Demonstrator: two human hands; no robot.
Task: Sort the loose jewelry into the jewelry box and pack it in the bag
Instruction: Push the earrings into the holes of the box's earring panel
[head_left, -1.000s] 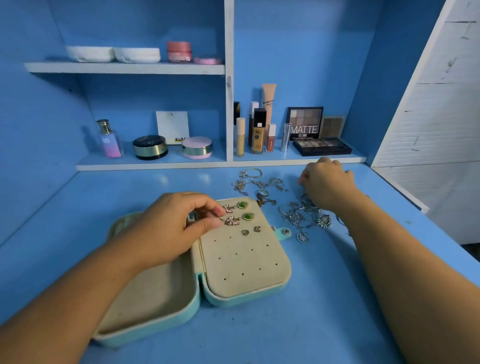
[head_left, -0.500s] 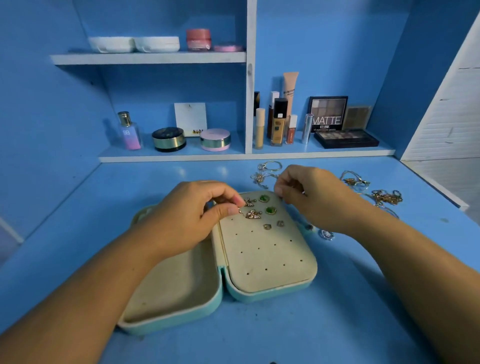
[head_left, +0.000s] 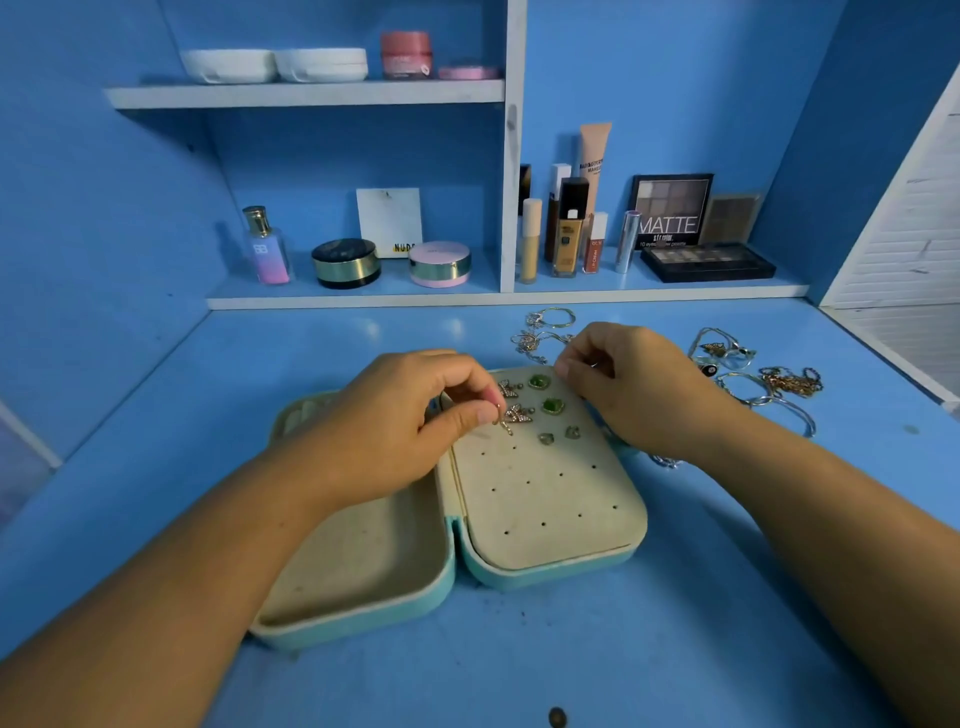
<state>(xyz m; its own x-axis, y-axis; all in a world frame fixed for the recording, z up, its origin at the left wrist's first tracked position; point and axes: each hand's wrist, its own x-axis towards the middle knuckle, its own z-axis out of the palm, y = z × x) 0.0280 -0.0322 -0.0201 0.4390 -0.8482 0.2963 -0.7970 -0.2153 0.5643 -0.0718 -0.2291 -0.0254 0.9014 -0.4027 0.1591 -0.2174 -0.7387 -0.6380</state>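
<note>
The left hand (head_left: 395, 421), knuckles up over the open jewelry box (head_left: 550, 499), pinches a small earring (head_left: 503, 422) in a narrow grip. The right hand (head_left: 639, 389) curls alongside; whether its grip holds anything, I cannot tell.

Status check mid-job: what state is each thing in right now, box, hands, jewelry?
Jewelry box, open, lying flat on the table.
Pinned earrings, several set in the top rows of the panel.
Left hand, pinching a small earring over the panel.
Right hand, fingers curled at the panel's top edge; contents unclear.
Loose jewelry, on the table right of the box.
</note>
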